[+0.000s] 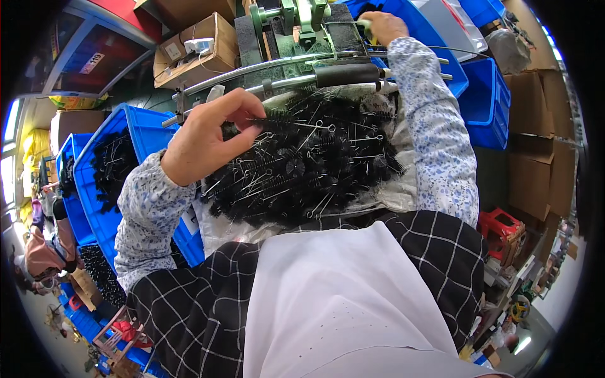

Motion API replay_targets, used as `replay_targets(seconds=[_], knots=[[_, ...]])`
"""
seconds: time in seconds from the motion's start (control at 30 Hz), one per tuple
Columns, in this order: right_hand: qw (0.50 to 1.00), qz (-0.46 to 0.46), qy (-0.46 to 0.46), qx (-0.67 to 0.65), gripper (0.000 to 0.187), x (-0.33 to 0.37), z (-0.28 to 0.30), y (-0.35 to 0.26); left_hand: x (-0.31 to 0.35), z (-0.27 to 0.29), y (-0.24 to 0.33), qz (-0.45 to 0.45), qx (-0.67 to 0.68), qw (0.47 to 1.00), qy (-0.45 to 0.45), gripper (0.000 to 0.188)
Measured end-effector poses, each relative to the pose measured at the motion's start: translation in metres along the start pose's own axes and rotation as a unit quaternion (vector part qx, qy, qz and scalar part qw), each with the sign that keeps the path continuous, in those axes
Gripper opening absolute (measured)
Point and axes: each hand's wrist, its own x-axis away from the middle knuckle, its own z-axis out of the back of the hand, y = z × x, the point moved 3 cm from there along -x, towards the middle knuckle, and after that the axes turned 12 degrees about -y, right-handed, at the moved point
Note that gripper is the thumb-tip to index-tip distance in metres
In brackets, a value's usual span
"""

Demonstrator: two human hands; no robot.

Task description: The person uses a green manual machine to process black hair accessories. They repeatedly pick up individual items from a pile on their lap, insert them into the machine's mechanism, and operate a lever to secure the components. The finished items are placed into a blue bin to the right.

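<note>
My left hand (211,135) is closed in a pinch over the left of a large pile of small black-bristled wire brushes (302,164). Between its thumb and fingers is the end of one brush (280,121), whose twisted wire ends in a ring pointing right. At the upper right, my right hand (386,28) closes around a pale green knob (364,24) beside the green machine (305,31). Part of its grip is hidden. The pile lies on whitish sheeting (406,170) between my forearms.
Metal rods with a black sleeve (346,74) cross in front of the machine. A blue bin (101,170) of brushes stands left. At the right are another blue bin (491,104) and cardboard (532,170). A cardboard box (208,53) sits upper left. Another person (47,246) is far left.
</note>
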Motion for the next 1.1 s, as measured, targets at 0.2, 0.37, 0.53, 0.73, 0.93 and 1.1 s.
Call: replay_targets(seconds=[0.2, 0.37, 0.53, 0.73, 0.93, 1.1], knots=[[0.975, 0.144, 0.157, -0.070, 0.027, 0.082, 0.070, -0.052, -0.030, -0.015, -0.016, 0.035, 0.013, 0.999, 0.029, 0.018], [0.864, 0.300, -0.160, -0.371, 0.028, 0.151, 0.060, -0.157, -0.049, -0.022, -0.022, 0.012, 0.002, 0.996, 0.089, 0.017], [0.812, 0.383, -0.188, -0.399, 0.025, 0.149, 0.037, -0.171, -0.029, -0.023, -0.039, 0.049, 0.007, 0.996, 0.073, 0.017], [0.956, 0.222, 0.046, -0.183, 0.025, 0.096, 0.034, -0.136, 0.011, -0.026, -0.040, 0.090, -0.049, 0.994, 0.047, 0.032], [0.985, 0.059, 0.159, -0.024, 0.023, 0.034, -0.008, -0.069, 0.030, -0.061, -0.044, 0.101, -0.198, 0.949, -0.224, 0.037], [0.982, 0.083, 0.168, -0.020, 0.021, 0.028, -0.012, -0.074, 0.028, -0.052, -0.037, 0.103, -0.192, 0.951, -0.219, 0.030]])
